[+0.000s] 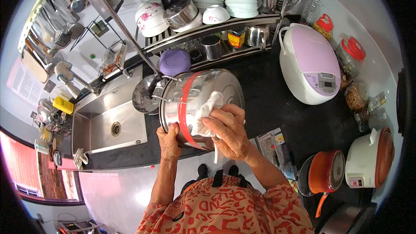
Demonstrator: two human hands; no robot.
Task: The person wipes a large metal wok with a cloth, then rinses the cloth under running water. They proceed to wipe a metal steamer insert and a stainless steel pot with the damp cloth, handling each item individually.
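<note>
A large stainless steel pot (224, 81) with a red band around its wall lies tipped on its side, its base turned to the right. My left hand (169, 143) grips the pot near its rim, thumb on the wall. In my right hand (229, 130) is a crumpled white cloth (208, 113), pressed against the pot's side beside the band. A black loop handle (154, 85) sticks out at the pot's left. Behind that handle, a perforated metal strainer (141, 96) is partly hidden. The pot's inside is turned away from view.
Left is a stainless steel sink (107, 130) with a faucet (86, 84). A dish rack (208, 32) with bowls stands behind, a purple container (175, 62) below it. To the right are a rice cooker (308, 61), lidded jars (349, 52), an orange saucepan (325, 172) and a white cooker (364, 162).
</note>
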